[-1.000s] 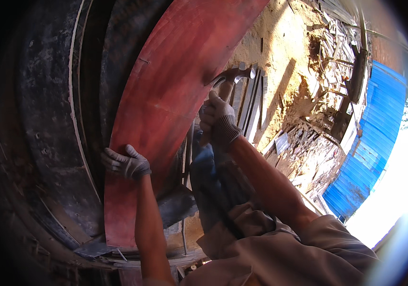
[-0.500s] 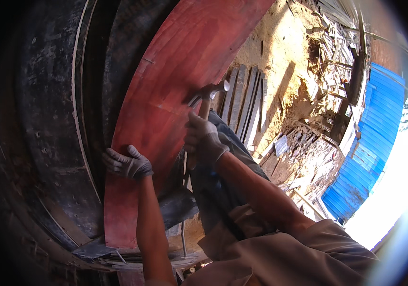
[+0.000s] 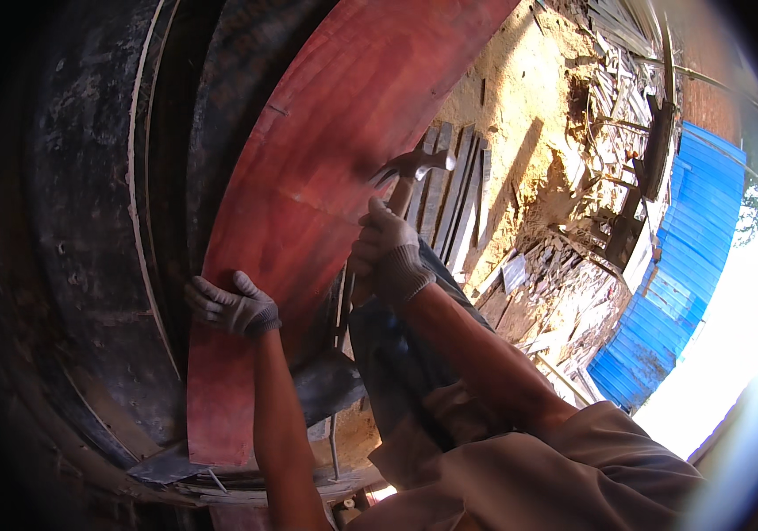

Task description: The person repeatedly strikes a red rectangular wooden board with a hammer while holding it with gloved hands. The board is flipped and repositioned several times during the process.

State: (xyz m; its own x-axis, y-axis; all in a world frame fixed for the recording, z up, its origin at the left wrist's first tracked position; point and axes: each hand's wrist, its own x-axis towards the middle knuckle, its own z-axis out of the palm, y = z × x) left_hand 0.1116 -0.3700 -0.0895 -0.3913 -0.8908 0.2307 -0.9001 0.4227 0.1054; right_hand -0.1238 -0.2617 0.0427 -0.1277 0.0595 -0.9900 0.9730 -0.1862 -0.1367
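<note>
A long red plywood board (image 3: 326,177) stands on edge in front of me against dark formwork panels (image 3: 87,230). My left hand (image 3: 233,305), in a grey knit glove, grips the board's left edge low down. My right hand (image 3: 386,255), also gloved, is closed on the wooden handle of a claw hammer (image 3: 414,168). The hammer's metal head is at the board's right edge, claw pointing right.
Several planks (image 3: 450,195) lie on sandy ground (image 3: 520,106) beyond the board. Piles of scrap timber (image 3: 565,283) and a blue corrugated sheet fence (image 3: 671,283) lie to the right. A thin steel rod (image 3: 333,425) stands by my knee.
The hammer swung down toward the board half a second ago and is now raised again near the board's right edge. My left hand has stayed on the left edge.
</note>
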